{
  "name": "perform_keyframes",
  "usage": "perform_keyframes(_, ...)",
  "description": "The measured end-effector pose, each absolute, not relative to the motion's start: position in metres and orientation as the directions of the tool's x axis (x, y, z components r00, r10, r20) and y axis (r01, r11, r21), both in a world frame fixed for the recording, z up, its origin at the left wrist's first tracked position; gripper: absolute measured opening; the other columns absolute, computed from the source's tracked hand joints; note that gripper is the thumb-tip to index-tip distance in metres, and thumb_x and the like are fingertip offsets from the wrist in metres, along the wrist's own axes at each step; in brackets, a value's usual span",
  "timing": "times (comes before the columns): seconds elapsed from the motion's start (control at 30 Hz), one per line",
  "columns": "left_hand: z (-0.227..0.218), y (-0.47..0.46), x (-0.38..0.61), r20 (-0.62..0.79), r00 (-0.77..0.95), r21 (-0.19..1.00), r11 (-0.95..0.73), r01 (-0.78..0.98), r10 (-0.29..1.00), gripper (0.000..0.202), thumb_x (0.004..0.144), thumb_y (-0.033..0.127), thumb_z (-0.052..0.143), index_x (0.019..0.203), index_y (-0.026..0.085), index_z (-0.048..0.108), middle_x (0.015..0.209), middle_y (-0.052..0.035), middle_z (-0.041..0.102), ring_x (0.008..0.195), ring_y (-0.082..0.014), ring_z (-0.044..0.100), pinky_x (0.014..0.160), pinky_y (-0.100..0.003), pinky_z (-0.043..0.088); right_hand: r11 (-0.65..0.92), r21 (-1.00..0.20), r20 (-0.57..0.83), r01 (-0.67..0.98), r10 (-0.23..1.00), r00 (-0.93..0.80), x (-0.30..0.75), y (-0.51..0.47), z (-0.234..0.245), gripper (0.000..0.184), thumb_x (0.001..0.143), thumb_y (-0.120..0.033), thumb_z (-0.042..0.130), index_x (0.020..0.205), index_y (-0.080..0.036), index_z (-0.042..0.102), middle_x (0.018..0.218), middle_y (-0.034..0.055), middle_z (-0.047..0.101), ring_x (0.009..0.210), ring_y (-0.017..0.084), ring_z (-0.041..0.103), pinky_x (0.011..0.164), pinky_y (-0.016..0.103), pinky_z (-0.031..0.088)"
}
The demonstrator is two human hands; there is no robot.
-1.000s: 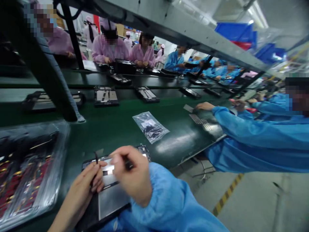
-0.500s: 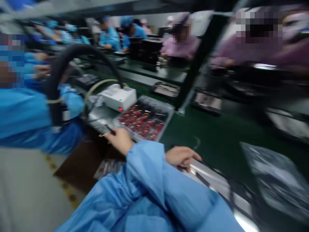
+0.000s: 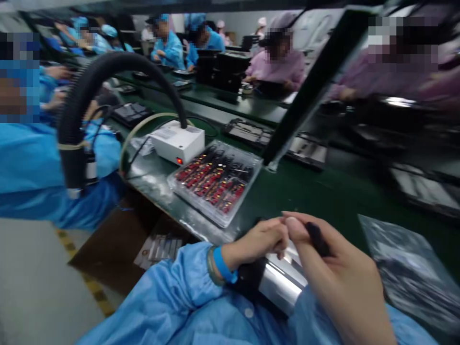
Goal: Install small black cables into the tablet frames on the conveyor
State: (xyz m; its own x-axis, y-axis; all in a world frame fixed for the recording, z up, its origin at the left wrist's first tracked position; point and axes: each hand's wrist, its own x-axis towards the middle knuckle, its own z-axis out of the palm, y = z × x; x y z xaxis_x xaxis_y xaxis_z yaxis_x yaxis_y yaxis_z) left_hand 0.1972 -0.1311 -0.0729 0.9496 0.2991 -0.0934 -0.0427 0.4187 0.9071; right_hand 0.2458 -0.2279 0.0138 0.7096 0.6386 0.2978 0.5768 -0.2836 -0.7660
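Note:
My left hand (image 3: 260, 242) rests on the near end of a dark device with a shiny metal plate (image 3: 282, 285) at the belt's front edge. Its fingers are pinched together; what they hold is too small to see. My right hand (image 3: 338, 278) is closed round a thin black tool (image 3: 318, 239), and its thumb tip meets the left fingertips above the device. A clear tray of small red and black parts (image 3: 215, 179) lies just beyond my left hand.
A white box with a red light (image 3: 178, 141) and a thick black hose (image 3: 89, 91) stand left of the tray. A slanted black post (image 3: 309, 81) rises behind it. A plastic bag (image 3: 406, 268) lies right. Workers sit left and across the green belt (image 3: 323, 191).
The view swung left from the earlier scene. My left hand came back from beside the tray to the device, and my right hand rose with the black tool to meet it.

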Motion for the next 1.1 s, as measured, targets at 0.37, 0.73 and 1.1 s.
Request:
perform_keyframes(0.37, -0.048, -0.147, 0.192, 0.120, 0.956, 0.993, -0.036, -0.115, 0.267, 0.029, 0.092, 0.043, 0.045, 0.089, 0.017, 0.059, 0.076, -0.0033, 0.062, 0.075, -0.0151, 0.058, 0.073, -0.028, 0.045, -0.122, -0.980, 0.104, 0.159, 0.367, 0.925, 0.269, -0.255, -0.028, 0.024, 0.081, -0.043, 0.065, 0.082, -0.019, 0.069, 0.075, 0.0038, 0.071, 0.068, 0.018, 0.065, 0.061, 0.027, 0.052)
perform_keyframes(0.73, -0.048, -0.145, 0.199, 0.545, 0.657, 0.758, -0.641, -0.120, 0.521, 0.004, 0.086, 0.019, 0.056, 0.087, 0.019, 0.060, 0.080, -0.0016, 0.063, 0.080, -0.0150, 0.059, 0.076, -0.028, 0.045, -0.237, -0.487, 0.646, 0.841, 0.550, 0.529, 0.254, -0.271, -0.040, 0.017, 0.089, -0.010, 0.051, 0.099, -0.016, 0.063, 0.085, 0.0071, 0.068, 0.079, 0.018, 0.063, 0.071, 0.030, 0.048)
perform_keyframes(1.1, -0.037, -0.139, 0.201, 0.112, 0.850, 0.959, -0.280, 0.043, 0.515, 0.009, 0.076, 0.022, 0.054, 0.071, 0.017, 0.058, 0.065, 0.0011, 0.059, 0.063, -0.0109, 0.055, 0.061, -0.021, 0.043, -0.156, -0.874, 0.332, 0.460, 0.499, 0.800, 0.260, -0.280, -0.041, 0.014, 0.087, -0.026, 0.061, 0.075, -0.018, 0.065, 0.063, -0.0009, 0.061, 0.055, 0.012, 0.054, 0.051, 0.023, 0.040)
